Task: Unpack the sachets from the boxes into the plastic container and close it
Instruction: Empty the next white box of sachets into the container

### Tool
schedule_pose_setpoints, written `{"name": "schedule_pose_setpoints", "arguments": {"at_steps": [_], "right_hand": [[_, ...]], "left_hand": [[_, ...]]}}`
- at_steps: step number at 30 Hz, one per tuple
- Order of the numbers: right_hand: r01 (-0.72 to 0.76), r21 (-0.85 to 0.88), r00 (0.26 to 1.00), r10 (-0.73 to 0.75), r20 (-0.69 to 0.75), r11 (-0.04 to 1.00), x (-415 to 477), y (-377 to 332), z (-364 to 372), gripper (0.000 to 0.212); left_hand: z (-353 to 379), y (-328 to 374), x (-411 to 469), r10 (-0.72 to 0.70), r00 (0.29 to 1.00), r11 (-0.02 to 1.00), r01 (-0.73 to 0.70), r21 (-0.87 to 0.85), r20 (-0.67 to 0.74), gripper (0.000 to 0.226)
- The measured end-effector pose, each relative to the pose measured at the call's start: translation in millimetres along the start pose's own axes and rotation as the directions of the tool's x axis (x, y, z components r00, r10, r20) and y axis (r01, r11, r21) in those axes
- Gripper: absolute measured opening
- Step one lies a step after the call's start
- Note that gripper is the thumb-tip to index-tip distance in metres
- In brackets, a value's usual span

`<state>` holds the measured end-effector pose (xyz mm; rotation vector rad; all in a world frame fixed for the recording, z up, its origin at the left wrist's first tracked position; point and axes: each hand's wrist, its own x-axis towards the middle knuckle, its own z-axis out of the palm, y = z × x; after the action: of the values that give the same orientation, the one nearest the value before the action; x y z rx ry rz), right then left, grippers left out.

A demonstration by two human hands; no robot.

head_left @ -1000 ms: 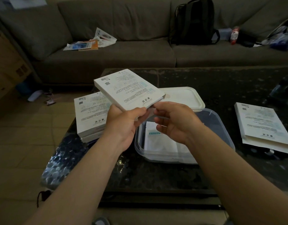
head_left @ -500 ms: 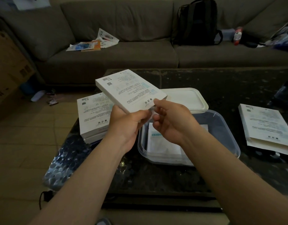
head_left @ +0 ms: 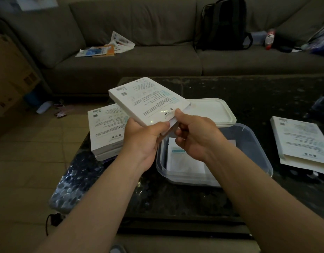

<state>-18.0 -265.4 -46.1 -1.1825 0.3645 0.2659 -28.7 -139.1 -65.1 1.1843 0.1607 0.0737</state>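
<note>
Head view: one camera looks down on a dark worktop (head_left: 248, 92).
Box: a white box (head_left: 148, 101) is held tilted in the air, with its near end above the container's left rim.
Left hand: the left hand (head_left: 143, 139) clamps the box's near-left corner, thumb on top and fingers curled beneath.
Right hand: the right hand (head_left: 196, 136) pinches the box's near end, thumb on the top face and fingers below.
Change: over the last second the right thumb has climbed onto the top face, and a white flap now shows between the hands. The box has hardly shifted.
Meaning: the end seems to be coming open, but this box's sachets are not yet out.
Container: the container (head_left: 256, 143) sits open by the near edge, with sachets (head_left: 183, 161) lying flat inside.
Lid: the lid (head_left: 212, 110) lies off, just behind the far rim, so closing is some way off.
Other boxes: a stack (head_left: 106, 128) waits at the left edge. Flat boxes (head_left: 301, 141) lie towards the right edge.
</note>
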Motion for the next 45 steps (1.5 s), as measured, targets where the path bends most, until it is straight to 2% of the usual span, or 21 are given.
{"name": "schedule_pose_setpoints", "arguments": {"at_steps": [6, 11, 16, 18, 20, 21, 22, 23, 24, 25, 26, 27, 31, 36, 40, 45], "right_hand": [[-0.012, 0.106, 0.992, -0.001, 0.126, 0.994, 0.2, -3.7, -3.0, 0.019], [0.022, 0.060, 0.998, -0.026, 0.059, 0.998, -1.1, -5.7, -3.4, 0.018], [0.067, -0.120, 0.998, -0.069, -0.009, 0.991, -2.3, -7.2, -5.6, 0.012], [0.164, -0.294, 0.981, -0.187, -0.051, 0.942, -1.2, -5.2, -7.4, 0.011], [0.314, -0.513, 0.912, -0.404, -0.071, 0.799, 1.6, -2.4, -14.0, 0.023], [0.381, -0.641, 0.854, -0.519, -0.032, 0.667, 2.6, -0.5, -19.3, 0.038], [0.427, -0.769, 0.789, -0.612, 0.059, 0.476, 4.4, 1.7, -25.1, 0.057], [0.436, -0.867, 0.727, -0.662, 0.182, 0.241, 6.8, 4.2, -29.4, 0.074], [0.416, -0.909, 0.669, -0.678, 0.306, 0.000, 9.0, 7.1, -32.6, 0.084], [0.390, -0.902, 0.621, -0.670, 0.407, -0.186, 10.3, 10.5, -33.1, 0.088], [0.372, -0.879, 0.592, -0.652, 0.473, -0.299, 12.5, 13.7, -33.1, 0.087], [0.378, -0.855, 0.572, -0.636, 0.518, -0.356, 14.4, 16.2, -33.1, 0.082], [0.455, -0.786, 0.499, -0.611, 0.615, -0.419, 19.0, 17.7, -36.6, 0.059], [0.531, -0.712, 0.412, -0.594, 0.691, -0.459, 17.0, 7.9, -44.0, 0.046], [0.593, -0.682, 0.357, -0.619, 0.700, -0.429, 10.9, 5.1, -50.5, 0.039], [0.624, -0.697, 0.338, -0.681, 0.650, -0.355, 0.8, 0.7, -63.5, 0.027]], "left_hand": [[-2.9, 3.3, 4.0, -0.030, 0.995, 0.997, 0.022, -0.081, -0.094, 0.047], [-5.0, 7.5, 5.5, -0.031, 0.990, 0.996, 0.020, -0.086, -0.134, 0.046], [-10.2, 12.2, 8.5, -0.026, 0.986, 0.995, 0.008, -0.104, -0.167, 0.044], [-11.4, 12.1, 8.3, -0.034, 0.985, 0.993, 0.016, -0.113, -0.167, 0.045], [-12.1, 11.6, 8.9, -0.041, 0.985, 0.992, 0.021, -0.121, -0.169, 0.046], [-12.2, 11.6, 9.3, -0.044, 0.985, 0.992, 0.023, -0.126, -0.169, 0.047], [-12.2, 11.5, 9.6, -0.047, 0.985, 0.991, 0.025, -0.132, -0.167, 0.047], [-11.6, 11.6, 9.3, -0.052, 0.985, 0.991, 0.031, -0.134, -0.162, 0.047], [-10.6, 11.4, 8.9, -0.058, 0.986, 0.991, 0.038, -0.128, -0.155, 0.046], [-9.3, 11.0, 8.1, -0.062, 0.987, 0.992, 0.045, -0.118, -0.145, 0.045], [-7.9, 10.1, 7.4, -0.065, 0.988, 0.993, 0.050, -0.107, -0.138, 0.043], [-6.4, 9.3, 6.3, -0.066, 0.989, 0.993, 0.053, -0.101, -0.134, 0.042], [-3.9, 7.6, 5.1, -0.073, 0.988, 0.992, 0.058, -0.113, -0.135, 0.043], [-2.5, 5.9, 5.1, -0.091, 0.983, 0.988, 0.070, -0.135, -0.157, 0.045], [-5.8, 8.8, 6.9, -0.084, 0.980, 0.988, 0.059, -0.146, -0.178, 0.045], [-4.5, 8.5, 8.7, -0.072, 0.973, 0.982, 0.030, -0.188, -0.220, 0.048]]}}
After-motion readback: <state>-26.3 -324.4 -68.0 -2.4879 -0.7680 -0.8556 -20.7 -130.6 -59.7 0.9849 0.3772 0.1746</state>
